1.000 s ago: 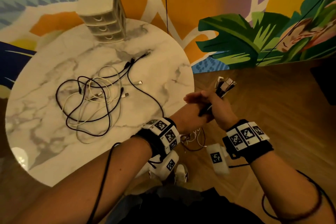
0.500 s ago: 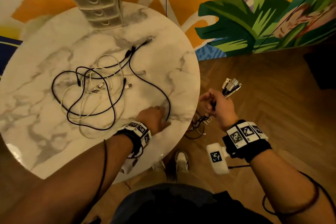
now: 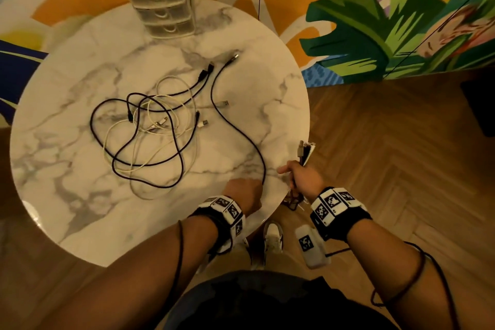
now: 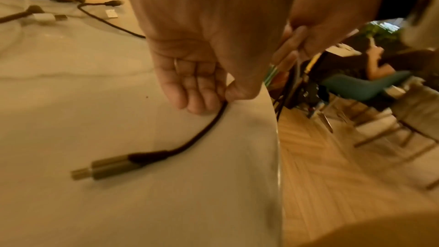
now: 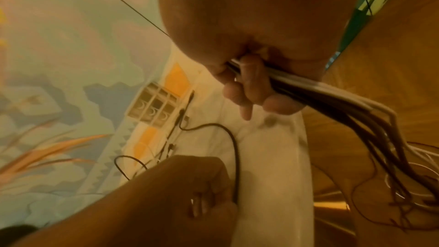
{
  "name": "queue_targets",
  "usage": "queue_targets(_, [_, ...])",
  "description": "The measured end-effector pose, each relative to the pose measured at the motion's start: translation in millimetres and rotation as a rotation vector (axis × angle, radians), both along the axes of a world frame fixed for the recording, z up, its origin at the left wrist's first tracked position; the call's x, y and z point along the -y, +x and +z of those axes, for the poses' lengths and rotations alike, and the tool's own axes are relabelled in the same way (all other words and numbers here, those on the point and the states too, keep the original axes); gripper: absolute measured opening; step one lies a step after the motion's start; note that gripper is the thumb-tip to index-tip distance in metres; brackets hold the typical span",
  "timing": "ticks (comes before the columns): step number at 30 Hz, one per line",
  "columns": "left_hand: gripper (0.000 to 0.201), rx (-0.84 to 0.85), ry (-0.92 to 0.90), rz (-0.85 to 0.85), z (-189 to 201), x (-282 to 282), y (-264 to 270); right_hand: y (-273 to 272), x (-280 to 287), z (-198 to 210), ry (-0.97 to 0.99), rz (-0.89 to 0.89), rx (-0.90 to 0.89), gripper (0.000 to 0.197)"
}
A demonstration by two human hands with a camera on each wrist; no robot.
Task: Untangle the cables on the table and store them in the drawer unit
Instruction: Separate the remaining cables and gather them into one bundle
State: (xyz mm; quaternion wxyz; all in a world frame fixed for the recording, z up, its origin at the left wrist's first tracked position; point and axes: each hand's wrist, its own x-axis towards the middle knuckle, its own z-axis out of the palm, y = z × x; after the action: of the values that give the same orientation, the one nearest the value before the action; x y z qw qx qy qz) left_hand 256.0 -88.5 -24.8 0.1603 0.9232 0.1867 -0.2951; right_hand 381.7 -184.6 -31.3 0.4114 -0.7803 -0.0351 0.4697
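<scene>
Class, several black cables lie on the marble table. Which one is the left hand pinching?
The left hand pinches the black cable that runs alone along the tangle's right side, up to a plug near the drawer unit. The other black cables loop through the white ones.

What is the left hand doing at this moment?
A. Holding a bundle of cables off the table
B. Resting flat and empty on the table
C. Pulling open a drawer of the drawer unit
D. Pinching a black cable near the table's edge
D: the left hand pinches the black cable between thumb and fingers, close to the table edge.
</scene>
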Motion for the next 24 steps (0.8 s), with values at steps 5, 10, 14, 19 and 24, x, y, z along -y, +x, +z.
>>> queue_targets(5, [0.023, -0.139, -0.071, -0.357, 6, 4, -20, -14, -14, -21, -0.038, -0.024, -0.070, 0.040])
queue_targets(10, [0.031, 0.165, -0.037, 0.276, 2, -59, -9, -20, -9, -18, -0.031, 0.096, -0.056, 0.044])
queue_targets(14, [0.058, 0.068, 0.023, 0.772, -9, -128, 12, -16, -4, -6, -0.028, 0.074, -0.072, 0.033])
queue_targets(19, [0.039, 0.061, 0.037, 0.856, -20, -150, 21, -5, -1, 7, 0.026, 0.048, -0.057, 0.039])
queue_targets(24, [0.032, 0.128, -0.134, 0.945, -17, -146, 32, 0, -3, 12, 0.053, 0.031, 0.013, 0.044])
